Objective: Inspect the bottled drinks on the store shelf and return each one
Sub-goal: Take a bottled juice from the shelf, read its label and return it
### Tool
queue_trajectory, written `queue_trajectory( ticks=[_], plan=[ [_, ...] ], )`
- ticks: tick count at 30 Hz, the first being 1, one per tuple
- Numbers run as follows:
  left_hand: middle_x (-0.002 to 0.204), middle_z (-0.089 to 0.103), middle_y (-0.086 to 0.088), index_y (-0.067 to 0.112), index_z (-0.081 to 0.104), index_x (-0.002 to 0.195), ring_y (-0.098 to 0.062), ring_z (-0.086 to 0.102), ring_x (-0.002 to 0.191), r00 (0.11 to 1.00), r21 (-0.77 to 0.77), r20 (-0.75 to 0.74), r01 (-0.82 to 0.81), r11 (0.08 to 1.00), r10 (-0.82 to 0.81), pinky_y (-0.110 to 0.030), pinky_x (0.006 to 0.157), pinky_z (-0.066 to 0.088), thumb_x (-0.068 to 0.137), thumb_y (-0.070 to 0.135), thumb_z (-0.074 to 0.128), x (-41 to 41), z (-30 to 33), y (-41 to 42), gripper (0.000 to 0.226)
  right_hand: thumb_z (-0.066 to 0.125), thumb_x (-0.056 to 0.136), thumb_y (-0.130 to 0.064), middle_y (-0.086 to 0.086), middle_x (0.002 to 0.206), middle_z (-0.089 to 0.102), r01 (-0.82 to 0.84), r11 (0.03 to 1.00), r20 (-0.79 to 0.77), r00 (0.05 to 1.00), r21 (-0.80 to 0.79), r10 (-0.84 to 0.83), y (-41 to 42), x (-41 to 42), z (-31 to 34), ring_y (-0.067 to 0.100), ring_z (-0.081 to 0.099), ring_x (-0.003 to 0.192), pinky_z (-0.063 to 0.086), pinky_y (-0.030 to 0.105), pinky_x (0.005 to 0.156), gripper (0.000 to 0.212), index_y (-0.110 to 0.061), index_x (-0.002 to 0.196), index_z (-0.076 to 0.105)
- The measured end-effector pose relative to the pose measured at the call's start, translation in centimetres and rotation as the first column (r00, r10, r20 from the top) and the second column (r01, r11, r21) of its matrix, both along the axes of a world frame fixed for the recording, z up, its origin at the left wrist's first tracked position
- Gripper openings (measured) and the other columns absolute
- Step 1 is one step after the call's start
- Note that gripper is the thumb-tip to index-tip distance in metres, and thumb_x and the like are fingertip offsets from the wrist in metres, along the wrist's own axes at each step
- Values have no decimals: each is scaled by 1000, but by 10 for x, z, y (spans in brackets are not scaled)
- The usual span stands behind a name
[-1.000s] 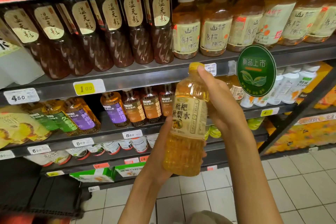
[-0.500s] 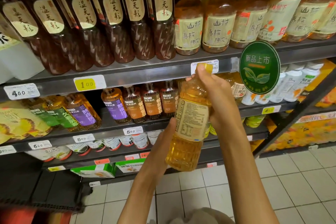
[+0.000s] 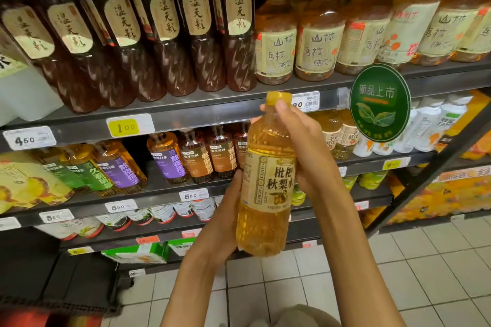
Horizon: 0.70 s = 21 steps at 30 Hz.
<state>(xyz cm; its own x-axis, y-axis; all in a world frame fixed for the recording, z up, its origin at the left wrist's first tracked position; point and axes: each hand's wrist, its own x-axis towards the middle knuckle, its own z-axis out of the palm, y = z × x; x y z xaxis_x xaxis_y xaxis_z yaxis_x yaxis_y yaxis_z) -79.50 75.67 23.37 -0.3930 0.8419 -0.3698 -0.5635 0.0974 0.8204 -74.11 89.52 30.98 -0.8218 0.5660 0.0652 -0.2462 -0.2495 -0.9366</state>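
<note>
A golden drink bottle point(image 3: 265, 194) with a yellow cap and a beige label stands upright in front of the shelves, its label front facing me. My right hand point(image 3: 305, 146) grips its neck and shoulder from the right, fingers curled near the cap. My left hand point(image 3: 225, 220) holds the lower body from the left and behind. Behind it runs the middle shelf point(image 3: 212, 117) with a gap of similar golden bottles point(image 3: 334, 133) to the right.
Dark brown bottles point(image 3: 164, 42) and pale amber bottles point(image 3: 318, 34) fill the top shelf. Small tea bottles point(image 3: 196, 156) line the shelf below. A round green sign point(image 3: 380, 103) sticks out at right. White bottles point(image 3: 430, 127) sit behind it. Tiled floor point(image 3: 398, 273) lies below.
The bottle has been turned in my hands: half a second ago its back label with small print faced me, now the front label does. Both hands keep their hold.
</note>
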Motion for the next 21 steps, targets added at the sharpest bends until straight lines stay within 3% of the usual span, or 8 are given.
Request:
queue_trajectory(
  ticks=[2,5,8,12,15,17,21],
  plan=[
    [117,68,-7,35,62,119,-27,64,109,990,-14,-134,-42,999,40,-51,98,47,66,76,34,1,4,2,72,57,93,-44,14,91,60,50,998,32,998,36,-51,-2,-2,-2,26,58,82,52,28,69,43,-3,105,62],
    [112,71,-5,34,61,120,-24,68,102,984,3,-168,-55,998,55,-45,89,54,67,77,32,5,7,5,74,55,93,-46,12,89,60,57,998,54,997,22,-58,0,-5,-3,24,60,81,54,27,69,46,-2,108,59],
    [105,72,-8,31,65,114,-25,71,93,991,48,-102,-83,995,87,-37,73,58,76,74,31,6,10,5,67,54,91,-50,12,95,70,-5,1000,29,1000,28,5,6,-6,-2,22,67,87,56,33,80,42,-14,106,67],
    [98,72,-15,19,66,117,-28,71,81,997,129,73,-17,992,8,-38,66,57,83,71,34,10,13,3,70,57,88,-46,16,106,70,-107,970,-77,993,-220,92,7,-11,-11,32,66,102,54,44,89,36,-17,106,68],
    [102,72,-15,24,69,112,-29,71,85,988,109,143,42,993,-57,-42,71,57,83,73,31,11,13,1,68,57,91,-40,13,93,70,-97,927,-45,995,-361,87,10,-15,-21,28,69,87,56,38,75,32,-12,104,64],
    [107,70,-16,25,69,114,-31,70,92,974,107,185,112,988,-130,-44,76,56,77,76,36,10,15,-1,71,57,92,-35,11,83,65,-99,874,-10,994,-475,108,13,-17,-28,28,65,81,55,38,73,24,-11,91,64],
    [110,68,-19,15,43,138,-36,69,92,951,133,177,231,964,-253,-44,70,58,64,71,65,8,16,-2,95,52,91,-22,2,60,52,-98,775,-30,994,-624,102,16,-18,-42,17,55,56,52,28,60,29,-15,63,51]
  ],
)
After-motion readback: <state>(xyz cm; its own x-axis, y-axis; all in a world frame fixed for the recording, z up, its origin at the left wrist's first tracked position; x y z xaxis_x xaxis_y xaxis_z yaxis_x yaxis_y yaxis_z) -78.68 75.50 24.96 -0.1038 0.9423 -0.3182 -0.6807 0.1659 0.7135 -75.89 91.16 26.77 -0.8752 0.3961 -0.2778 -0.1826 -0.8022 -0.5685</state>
